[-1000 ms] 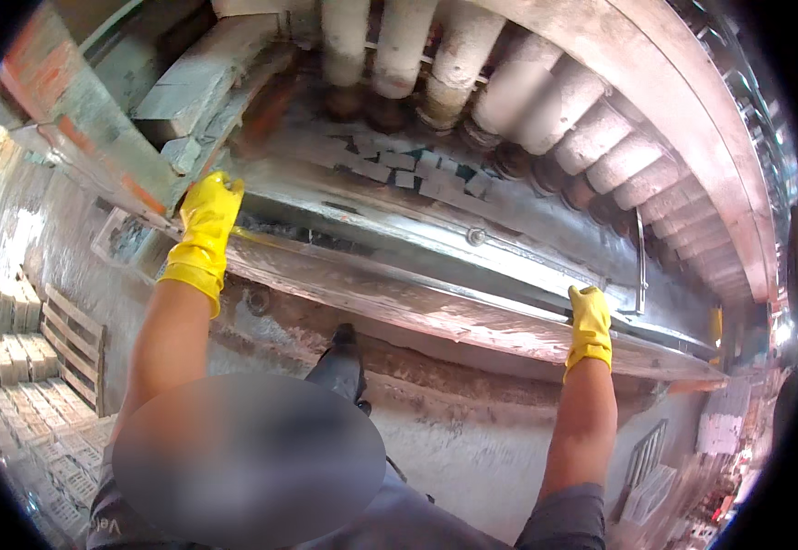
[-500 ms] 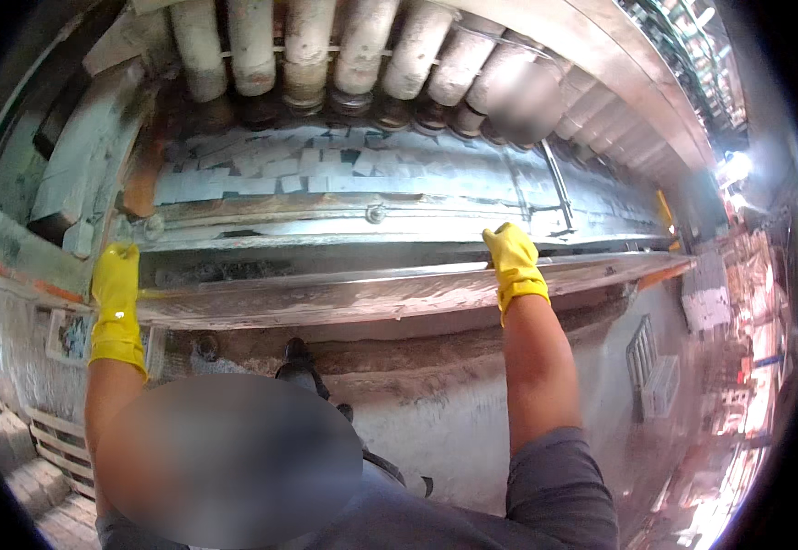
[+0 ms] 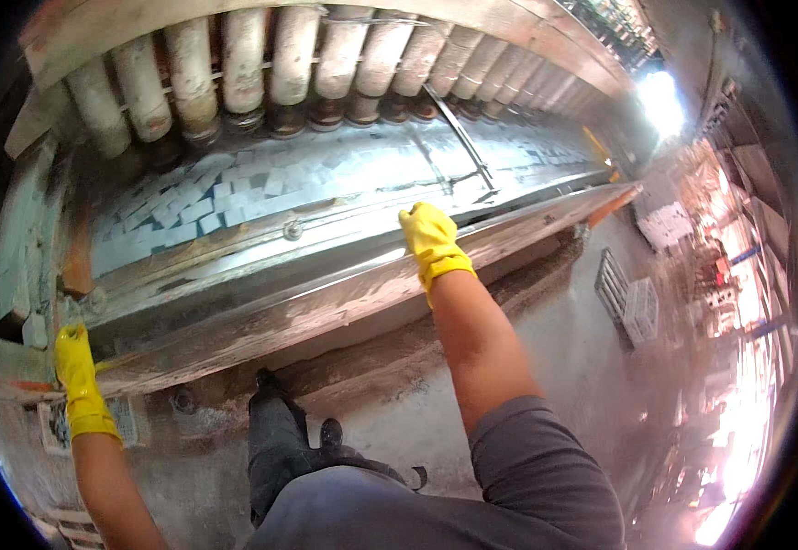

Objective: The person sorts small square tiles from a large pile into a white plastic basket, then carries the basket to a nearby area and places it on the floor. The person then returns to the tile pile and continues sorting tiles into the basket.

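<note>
Both hands wear yellow rubber gloves. My right hand point(image 3: 431, 243) is closed in a fist over the metal top edge of a long trough's front panel point(image 3: 326, 316), about midway along it. At the panel's left end, my left hand point(image 3: 78, 371) is also closed, next to the trough's corner; what lies inside its fingers is hidden. Behind the panel, many pale flat square pieces point(image 3: 220, 197) lie spread along the wet trough bed. A round knob point(image 3: 293, 229) sits on the rail between the bed and the panel.
Thick pale rollers point(image 3: 243, 60) line the far side. A thin metal bracket point(image 3: 461, 137) stands across the bed, right of my right hand. A timber-like post point(image 3: 27, 243) rises at the left. Crates point(image 3: 639, 307) lie on the floor point(image 3: 546, 357) to the right.
The view has turned, so the trough now slants up to the right. Both hands keep their places along the trough. My legs and shoes show more fully.
</note>
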